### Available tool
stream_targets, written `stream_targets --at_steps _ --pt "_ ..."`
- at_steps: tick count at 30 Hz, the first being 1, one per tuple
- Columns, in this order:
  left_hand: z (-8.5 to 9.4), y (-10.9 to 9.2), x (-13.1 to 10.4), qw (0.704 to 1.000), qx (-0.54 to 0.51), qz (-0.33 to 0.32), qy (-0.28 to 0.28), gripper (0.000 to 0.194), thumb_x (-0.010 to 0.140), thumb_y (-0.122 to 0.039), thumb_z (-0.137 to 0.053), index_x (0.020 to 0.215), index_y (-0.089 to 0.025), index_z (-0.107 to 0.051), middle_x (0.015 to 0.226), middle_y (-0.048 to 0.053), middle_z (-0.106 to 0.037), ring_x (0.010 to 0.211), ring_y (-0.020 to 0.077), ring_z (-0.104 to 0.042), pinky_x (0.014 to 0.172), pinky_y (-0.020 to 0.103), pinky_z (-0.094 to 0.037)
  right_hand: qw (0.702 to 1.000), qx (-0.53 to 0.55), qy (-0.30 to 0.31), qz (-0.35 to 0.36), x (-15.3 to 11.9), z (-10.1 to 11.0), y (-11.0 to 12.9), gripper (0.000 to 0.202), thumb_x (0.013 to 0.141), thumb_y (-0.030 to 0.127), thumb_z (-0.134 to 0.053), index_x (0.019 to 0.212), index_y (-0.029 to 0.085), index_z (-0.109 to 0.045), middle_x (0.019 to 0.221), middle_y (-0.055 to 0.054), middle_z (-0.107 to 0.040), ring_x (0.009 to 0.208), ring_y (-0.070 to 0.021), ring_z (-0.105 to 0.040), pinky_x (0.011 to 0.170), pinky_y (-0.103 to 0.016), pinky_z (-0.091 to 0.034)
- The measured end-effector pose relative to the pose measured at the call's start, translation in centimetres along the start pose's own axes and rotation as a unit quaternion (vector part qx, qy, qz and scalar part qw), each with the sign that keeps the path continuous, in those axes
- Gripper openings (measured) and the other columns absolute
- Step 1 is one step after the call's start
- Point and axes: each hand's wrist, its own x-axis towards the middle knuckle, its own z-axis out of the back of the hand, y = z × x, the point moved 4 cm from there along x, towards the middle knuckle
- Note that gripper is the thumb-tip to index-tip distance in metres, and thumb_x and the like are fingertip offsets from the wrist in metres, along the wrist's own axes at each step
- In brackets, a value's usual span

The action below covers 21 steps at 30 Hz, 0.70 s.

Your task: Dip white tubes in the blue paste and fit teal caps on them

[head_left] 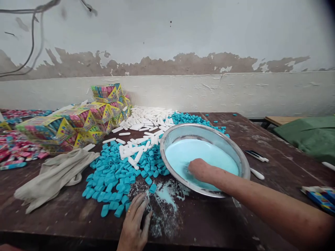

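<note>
My right hand reaches into a round metal basin of pale blue powder. Its fingers are sunk in the powder or turned away, so whatever they hold is hidden. Low in the view, my left hand rests on the dark table, fingers stretched out and thumb apart, holding nothing. Just beyond its fingertips lies a heap of small turquoise caps. Spilled powder dusts the wood between that hand and the basin. White plastic tubes lie partly on top of the caps.
Yellow-and-clear packs are stacked at the left, beside a pile of pink and blue pieces. A grey cloth lies in front. Right of the basin are a white tube and a dark, flat object. Green fabric is farther right.
</note>
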Motion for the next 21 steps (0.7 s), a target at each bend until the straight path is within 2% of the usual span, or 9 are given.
stream_targets --at_steps 4,10,13,16,18,21 --pt "0.0 0.2 -0.1 1.0 0.011 -0.006 -0.014 0.039 0.082 -0.014 -0.049 0.12 -0.02 -0.043 0.123 0.01 -0.047 0.121 0.0243 -0.038 0.093 0.038 -0.044 0.989 0.115 0.043 0.08 0.8 -0.2 0.8 0.018 0.062 0.004 -0.05 0.069 0.013 -0.064 0.069 -0.004 -0.067 0.067 -0.0188 -0.061 0.06 -0.024 -0.042" --pt "0.1 0.1 0.0 0.999 0.02 -0.016 -0.025 0.035 0.082 -0.014 -0.049 0.116 -0.018 -0.046 0.122 0.011 -0.048 0.119 0.0242 -0.04 0.09 0.037 -0.046 0.957 0.244 0.073 0.135 0.2 1.2 -1.1 0.014 0.069 0.02 -0.051 0.078 0.013 -0.06 0.069 0.0 -0.063 0.063 -0.013 -0.059 0.055 -0.019 -0.043" --pt "0.0 0.2 -0.2 0.999 0.017 -0.022 -0.029 0.033 0.081 -0.013 -0.049 0.113 -0.018 -0.048 0.121 0.011 -0.049 0.118 0.0245 -0.041 0.09 0.037 -0.046 0.972 0.187 0.081 0.121 -0.7 2.0 -2.3 0.015 0.068 0.016 -0.052 0.08 0.015 -0.062 0.073 -0.001 -0.065 0.068 -0.0145 -0.06 0.06 -0.021 -0.043" --pt "0.0 0.3 -0.2 0.999 0.017 -0.018 -0.025 0.031 0.081 -0.014 -0.05 0.112 -0.019 -0.049 0.121 0.01 -0.049 0.118 0.0246 -0.041 0.091 0.038 -0.046 0.993 0.058 0.079 0.064 -1.2 2.0 -2.7 0.018 0.063 0.004 -0.051 0.072 0.013 -0.064 0.075 -0.009 -0.066 0.075 -0.0233 -0.062 0.066 -0.029 -0.042" --pt "0.0 0.3 -0.1 0.999 0.016 -0.017 -0.025 0.031 0.081 -0.014 -0.05 0.112 -0.019 -0.049 0.121 0.01 -0.049 0.118 0.0245 -0.041 0.091 0.038 -0.046 0.996 0.025 0.079 0.038 -1.2 1.5 -2.1 0.019 0.061 -0.002 -0.048 0.063 0.01 -0.062 0.07 -0.016 -0.065 0.075 -0.0293 -0.062 0.066 -0.035 -0.042" --pt "0.1 0.2 -0.1 0.999 0.015 -0.025 -0.034 0.031 0.08 -0.013 -0.049 0.111 -0.018 -0.049 0.12 0.011 -0.05 0.117 0.0244 -0.042 0.091 0.037 -0.046 0.996 0.024 0.083 0.029 -0.6 0.6 -0.1 0.021 0.061 -0.004 -0.045 0.055 0.01 -0.06 0.067 -0.018 -0.065 0.072 -0.0313 -0.063 0.066 -0.038 -0.042"
